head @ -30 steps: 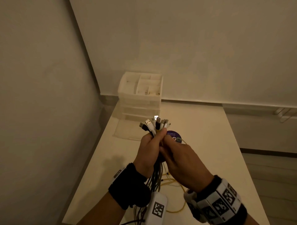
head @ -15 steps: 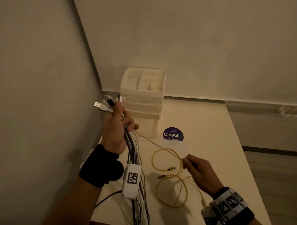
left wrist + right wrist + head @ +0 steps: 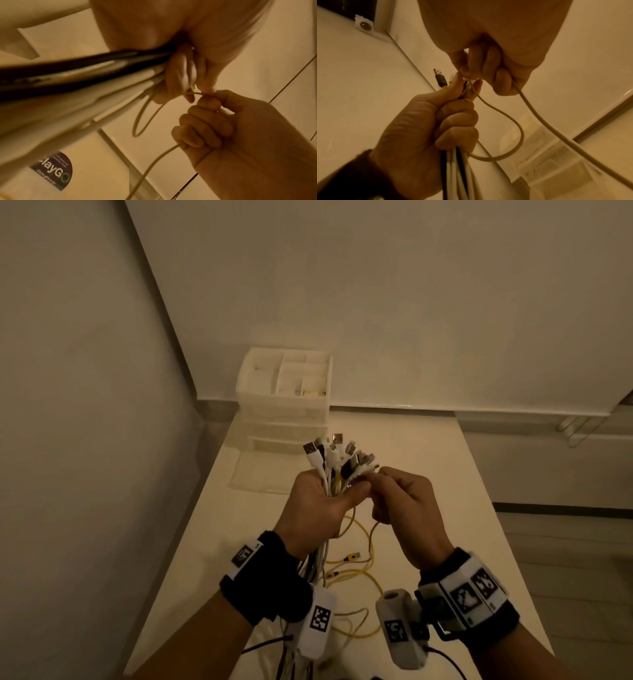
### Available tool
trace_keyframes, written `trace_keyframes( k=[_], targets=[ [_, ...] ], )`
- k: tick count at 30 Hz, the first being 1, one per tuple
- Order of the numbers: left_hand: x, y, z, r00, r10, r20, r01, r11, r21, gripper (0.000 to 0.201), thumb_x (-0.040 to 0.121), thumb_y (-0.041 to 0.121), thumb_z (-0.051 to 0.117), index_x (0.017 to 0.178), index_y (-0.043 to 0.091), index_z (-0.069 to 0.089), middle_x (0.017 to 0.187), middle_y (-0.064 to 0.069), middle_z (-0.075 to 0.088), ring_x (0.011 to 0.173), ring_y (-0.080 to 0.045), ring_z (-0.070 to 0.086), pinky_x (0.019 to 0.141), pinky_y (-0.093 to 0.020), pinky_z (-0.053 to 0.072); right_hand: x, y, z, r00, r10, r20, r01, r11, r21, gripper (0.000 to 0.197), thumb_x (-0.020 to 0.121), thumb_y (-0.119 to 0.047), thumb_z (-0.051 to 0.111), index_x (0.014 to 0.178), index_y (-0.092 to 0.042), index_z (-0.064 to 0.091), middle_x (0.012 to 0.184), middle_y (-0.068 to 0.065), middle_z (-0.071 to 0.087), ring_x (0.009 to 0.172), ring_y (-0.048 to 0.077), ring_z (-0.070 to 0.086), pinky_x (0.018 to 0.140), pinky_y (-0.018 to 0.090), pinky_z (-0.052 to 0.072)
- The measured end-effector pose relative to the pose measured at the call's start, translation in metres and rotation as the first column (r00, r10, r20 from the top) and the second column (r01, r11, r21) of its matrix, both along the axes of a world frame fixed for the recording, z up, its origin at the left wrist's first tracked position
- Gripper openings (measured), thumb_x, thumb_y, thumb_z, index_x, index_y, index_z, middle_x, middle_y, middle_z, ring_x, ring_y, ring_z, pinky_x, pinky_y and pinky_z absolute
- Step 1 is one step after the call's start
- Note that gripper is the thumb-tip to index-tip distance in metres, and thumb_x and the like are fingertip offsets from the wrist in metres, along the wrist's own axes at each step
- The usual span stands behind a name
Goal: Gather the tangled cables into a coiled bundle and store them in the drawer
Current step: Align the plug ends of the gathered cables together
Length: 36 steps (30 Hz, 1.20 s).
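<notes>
Two hands meet at the centre of the head view, above the counter (image 3: 428, 460). Our left hand (image 3: 318, 508) grips the cables (image 3: 334, 463) in a fist, roughly a dozen plugs fanning out of its top; we cannot count them exactly. Their black and white cords hang below the fist toward the lower edge of the frame. Our right hand (image 3: 404, 501), just right of the left and touching it at the fingertips, is curled around one yellow cable (image 3: 371, 542), pinching it close to the plug bundle; in the right wrist view this cable loops down once beside the fist and trails off to the lower right. More yellow loops lie on the counter below the hands, with two small connectors visible among them.

One white drawer unit (image 3: 284, 398) stands at the counter's far left corner, upper centre of the frame, its top tray split into several compartments. Its lowest drawer (image 3: 257, 474) is pulled open toward us.

One round dark sticker (image 3: 54, 174), lower left of the left wrist view, reads "ClayGo", with "Clean as you go" partly legible.
</notes>
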State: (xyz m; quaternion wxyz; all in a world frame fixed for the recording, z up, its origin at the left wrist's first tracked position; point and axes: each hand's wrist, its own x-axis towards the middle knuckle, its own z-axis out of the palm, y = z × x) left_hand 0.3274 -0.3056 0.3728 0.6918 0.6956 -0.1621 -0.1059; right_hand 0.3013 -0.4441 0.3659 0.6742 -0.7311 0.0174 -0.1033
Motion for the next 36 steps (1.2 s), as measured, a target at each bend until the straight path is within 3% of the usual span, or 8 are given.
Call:
trace_keyframes(
  k=[4, 7, 10, 15, 22, 26, 32, 36],
  targets=[
    [-0.003, 0.003, 0.002, 0.999, -0.019, 0.034, 0.019, 1.000, 0.004, 0.020, 0.093, 0.003, 0.056, 0.080, 0.016, 0.061, 0.037, 0.012, 0.040, 0.031, -0.005, 0.036, 0.038, -0.010, 0.030, -0.007, 0.002, 0.000, 0.994, 0.108, -0.015, -0.105, 0.983, 0.148, 0.041, 0.098, -0.013, 0.049, 0.061, 0.003, 0.043, 0.053, -0.001, 0.033, 0.047, 0.014, 0.024, 0.049, 0.030, 0.022],
    [0.001, 0.013, 0.000, 0.995, 0.091, 0.048, -0.091, 0.996, -0.013, 0.023, 0.093, 0.007, 0.058, 0.073, 0.012, 0.067, 0.045, -0.002, 0.032, 0.038, -0.019, 0.030, 0.036, -0.030, 0.026, -0.012, 0.006, -0.007, 0.986, 0.168, -0.020, -0.162, 0.973, 0.164, 0.043, 0.094, -0.027, 0.048, 0.066, 0.005, 0.047, 0.052, 0.001, 0.031, 0.047, 0.015, 0.024, 0.048, 0.026, 0.026],
    [0.014, 0.032, -0.007, 0.974, 0.225, 0.020, -0.224, 0.974, -0.044, 0.040, 0.087, 0.023, 0.063, 0.048, 0.025, 0.057, 0.038, 0.010, 0.033, 0.029, -0.009, 0.027, 0.045, -0.021, 0.025, -0.021, 0.007, -0.017, 0.978, 0.202, -0.060, -0.188, 0.966, 0.177, 0.037, 0.092, -0.029, 0.048, 0.068, -0.001, 0.055, 0.051, 0.001, 0.032, 0.048, 0.014, 0.025, 0.049, 0.025, 0.026],
    [0.028, 0.070, -0.010, 0.921, 0.386, -0.048, -0.389, 0.912, -0.131, 0.042, 0.094, 0.018, 0.061, 0.059, 0.018, 0.036, 0.042, 0.004, 0.026, 0.031, -0.012, 0.020, 0.040, -0.018, 0.023, -0.040, 0.004, -0.038, 0.959, 0.240, -0.150, -0.230, 0.970, 0.080, 0.036, 0.098, -0.025, 0.049, 0.071, -0.003, 0.058, 0.055, 0.002, 0.037, 0.052, 0.015, 0.030, 0.052, 0.029, 0.027],
    [0.026, 0.087, -0.015, 0.811, 0.571, -0.127, -0.584, 0.799, -0.142, 0.036, 0.091, 0.018, 0.066, 0.064, 0.019, 0.041, 0.042, 0.007, 0.026, 0.031, -0.011, 0.018, 0.040, -0.018, 0.024, -0.053, 0.007, -0.047, 0.968, 0.116, -0.221, -0.137, 0.987, -0.080, 0.048, 0.097, -0.014, 0.053, 0.049, -0.017, 0.045, 0.047, -0.004, 0.034, 0.043, 0.012, 0.031, 0.048, 0.026, 0.032],
    [0.001, 0.068, -0.005, 0.848, 0.531, 0.014, -0.528, 0.846, -0.070, 0.040, 0.083, 0.015, 0.073, 0.049, 0.025, 0.056, 0.039, 0.013, 0.040, 0.033, -0.007, 0.032, 0.043, -0.020, 0.031, -0.042, 0.019, -0.037, 0.985, 0.016, -0.171, -0.031, 0.996, -0.086, 0.046, 0.092, -0.003, 0.054, 0.050, -0.007, 0.036, 0.049, 0.006, 0.030, 0.044, 0.013, 0.027, 0.048, 0.023, 0.032],
    [-0.024, 0.041, 0.002, 0.988, 0.101, 0.119, -0.112, 0.989, 0.093, 0.011, 0.086, 0.004, 0.068, 0.096, 0.003, 0.070, 0.043, 0.023, 0.055, 0.042, 0.010, 0.052, 0.048, -0.002, 0.036, -0.026, 0.037, -0.011, 0.990, 0.083, -0.112, -0.074, 0.994, 0.083, 0.042, 0.091, -0.007, 0.051, 0.051, -0.009, 0.037, 0.046, -0.001, 0.029, 0.040, 0.013, 0.023, 0.046, 0.024, 0.025],
    [-0.018, 0.048, -0.002, 0.975, 0.180, 0.130, -0.191, 0.978, 0.080, 0.016, 0.087, 0.010, 0.067, 0.075, 0.021, 0.065, 0.041, 0.019, 0.053, 0.040, 0.005, 0.051, 0.046, -0.009, 0.036, -0.028, 0.043, -0.005, 0.985, 0.146, -0.088, -0.133, 0.980, 0.146, 0.041, 0.098, -0.011, 0.049, 0.057, -0.004, 0.051, 0.047, 0.002, 0.030, 0.042, 0.014, 0.024, 0.047, 0.026, 0.023]
  ],
)
